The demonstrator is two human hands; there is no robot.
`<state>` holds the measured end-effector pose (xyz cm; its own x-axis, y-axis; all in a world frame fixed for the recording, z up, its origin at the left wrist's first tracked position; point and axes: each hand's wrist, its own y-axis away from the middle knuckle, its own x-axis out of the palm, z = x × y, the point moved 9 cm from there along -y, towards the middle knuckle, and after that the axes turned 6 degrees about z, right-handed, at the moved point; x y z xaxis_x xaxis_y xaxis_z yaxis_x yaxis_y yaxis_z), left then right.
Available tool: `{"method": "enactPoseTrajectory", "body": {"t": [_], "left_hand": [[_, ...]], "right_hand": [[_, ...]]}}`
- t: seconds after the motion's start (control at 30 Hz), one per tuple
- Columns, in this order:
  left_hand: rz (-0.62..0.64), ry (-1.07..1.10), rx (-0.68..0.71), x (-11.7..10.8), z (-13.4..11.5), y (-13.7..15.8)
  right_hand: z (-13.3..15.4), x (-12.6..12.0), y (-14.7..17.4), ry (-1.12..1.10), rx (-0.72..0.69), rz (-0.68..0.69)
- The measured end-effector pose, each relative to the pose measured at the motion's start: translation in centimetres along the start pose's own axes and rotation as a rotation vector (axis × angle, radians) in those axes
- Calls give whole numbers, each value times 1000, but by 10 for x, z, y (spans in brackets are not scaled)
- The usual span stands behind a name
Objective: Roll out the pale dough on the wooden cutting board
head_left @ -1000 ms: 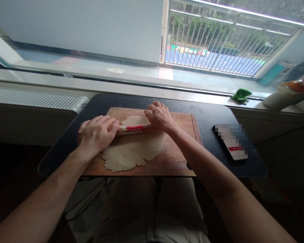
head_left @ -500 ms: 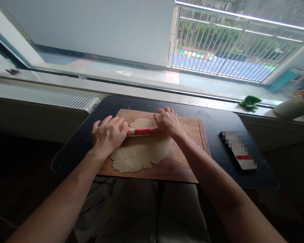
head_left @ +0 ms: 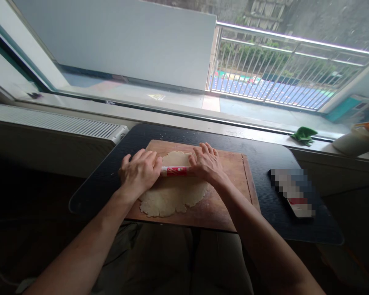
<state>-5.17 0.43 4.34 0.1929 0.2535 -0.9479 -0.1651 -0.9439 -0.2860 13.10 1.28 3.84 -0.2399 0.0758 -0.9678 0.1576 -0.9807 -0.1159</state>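
Observation:
A sheet of pale dough [head_left: 172, 198] with ragged edges lies flat on a wooden board [head_left: 221, 213]. Across its upper part rests a rolling pin [head_left: 176, 171] with a red and white label at its middle. My left hand [head_left: 140, 169] lies over the pin's left end, palm down, the fingers bent over it. Over the right end is my right hand [head_left: 206, 162], its fingers reaching forward past the pin. Both ends of the pin are hidden under the hands.
The board sits on a small black table [head_left: 273, 196]. To the right lies a phone-like object [head_left: 295, 194], blurred out. A radiator [head_left: 61, 127] stands at the left. On the windowsill are a green leafy thing [head_left: 304, 135] and a pale container [head_left: 353, 141].
The rolling pin has turned, its label showing a different side, and has moved slightly toward me over the dough. The right fingers look straighter. The camera has tilted up a little.

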Motion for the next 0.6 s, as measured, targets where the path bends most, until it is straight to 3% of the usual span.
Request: {"method": "enactPoseTrajectory", "body": {"t": [0.13,0.23,0.3,0.37,0.53,0.6], "left_hand": [[-19,15,62,-9,-3,30],[-19,52,92,-14,-2,69],[-4,63,91,-14,-3,81],[6,44,75,-12,-3,76],[-4,-18,4,-6,-3,27],[10,-22,12,-4,-4,24]], "right_hand": [[15,-6,45,1,-39,-80],[31,-3,96,-19,-110,-80],[38,1,114,-22,-157,-56],[38,1,111,-22,-155,-55],[26,-5,59,-10,-56,-78],[26,-7,55,-10,-43,-84]]}}
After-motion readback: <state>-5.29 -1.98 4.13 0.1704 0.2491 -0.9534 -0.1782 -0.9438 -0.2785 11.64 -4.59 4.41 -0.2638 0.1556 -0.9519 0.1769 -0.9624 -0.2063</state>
